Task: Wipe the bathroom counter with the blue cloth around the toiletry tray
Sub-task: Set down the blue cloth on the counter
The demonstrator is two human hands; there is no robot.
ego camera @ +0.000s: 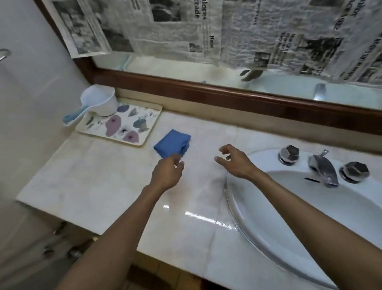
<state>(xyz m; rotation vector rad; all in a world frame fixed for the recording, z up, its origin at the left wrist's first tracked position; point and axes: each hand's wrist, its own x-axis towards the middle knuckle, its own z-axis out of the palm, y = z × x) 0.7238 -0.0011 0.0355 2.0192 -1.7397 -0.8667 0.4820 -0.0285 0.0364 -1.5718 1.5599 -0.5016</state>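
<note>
The blue cloth [172, 143] lies folded on the bench [110, 174], just beside the toiletry tray [121, 125]. Its near edge is met by the left hand [167, 170], fingers curled, grip unclear. The right hand [233, 162] is held open, empty. No wiping appears begun.

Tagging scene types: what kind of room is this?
Most likely a bathroom: a white sink with chrome faucet set in a marble-look counter, under a wood-framed mirror covered in newspaper.
</note>
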